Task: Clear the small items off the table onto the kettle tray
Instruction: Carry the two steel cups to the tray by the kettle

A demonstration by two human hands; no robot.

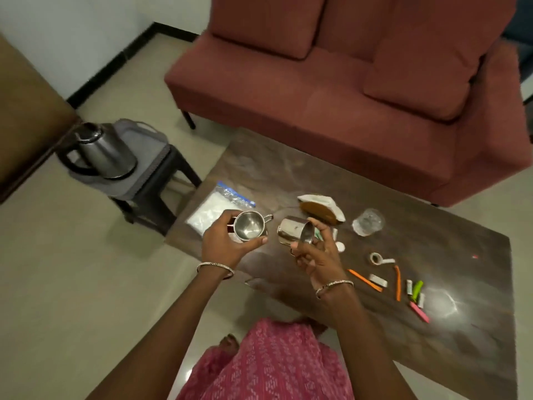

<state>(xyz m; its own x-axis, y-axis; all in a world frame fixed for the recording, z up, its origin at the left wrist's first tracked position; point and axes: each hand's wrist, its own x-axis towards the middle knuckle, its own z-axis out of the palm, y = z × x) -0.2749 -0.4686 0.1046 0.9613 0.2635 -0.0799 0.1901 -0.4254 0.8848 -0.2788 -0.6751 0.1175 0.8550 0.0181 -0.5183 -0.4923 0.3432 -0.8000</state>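
Our left grip [223,243] curls around the left cup [247,232], its mouth facing us, over the tabletop's [288,174] left end. Our right grip [317,258] clasps the right cup [290,230], tipped sideways, just beside the first at three o'clock. The tray [150,157] sits on a stool [161,194] at ten o'clock and carries the kettle [103,153]. A bag [213,210] lies at twelve of the left grip. The glass [369,222], tape [375,258] and sachets [415,290] lie from two to four o'clock of the right grip.
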